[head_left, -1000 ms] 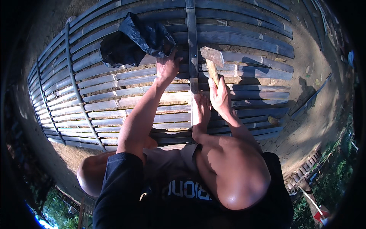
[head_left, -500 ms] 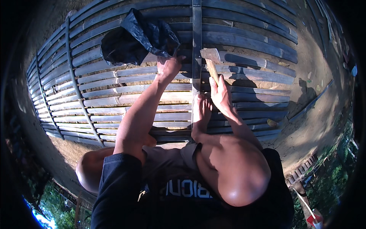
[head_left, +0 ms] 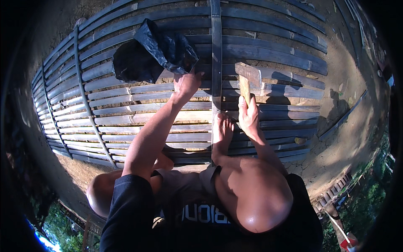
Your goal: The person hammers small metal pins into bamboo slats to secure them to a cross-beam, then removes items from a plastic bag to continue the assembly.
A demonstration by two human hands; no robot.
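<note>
My left hand (head_left: pixel 187 86) is closed on the near edge of a crumpled black plastic bag (head_left: pixel 166 50), which spreads over the slats beyond it. Its fingertips are partly hidden by the plastic. In my right hand (head_left: pixel 249 115) is a hatchet (head_left: pixel 244 86), gripped by its short wooden handle. The flat metal head points away from me and is raised over the slats, casting a shadow to its right. My bare foot (head_left: pixel 223 130) rests on the slats just left of that hand.
Beneath me is a platform of split bamboo slats (head_left: pixel 268 52) with gaps between them, crossed by a long dark strip (head_left: pixel 216 50) in the middle. Dry earth (head_left: pixel 336 138) borders it on the right. Greenery and a row of short brown pieces (head_left: pixel 333 193) lie at lower right.
My right hand and the hatchet have shifted right and a little nearer to me. The left hand keeps its hold on the bag; the whole view has tilted slightly.
</note>
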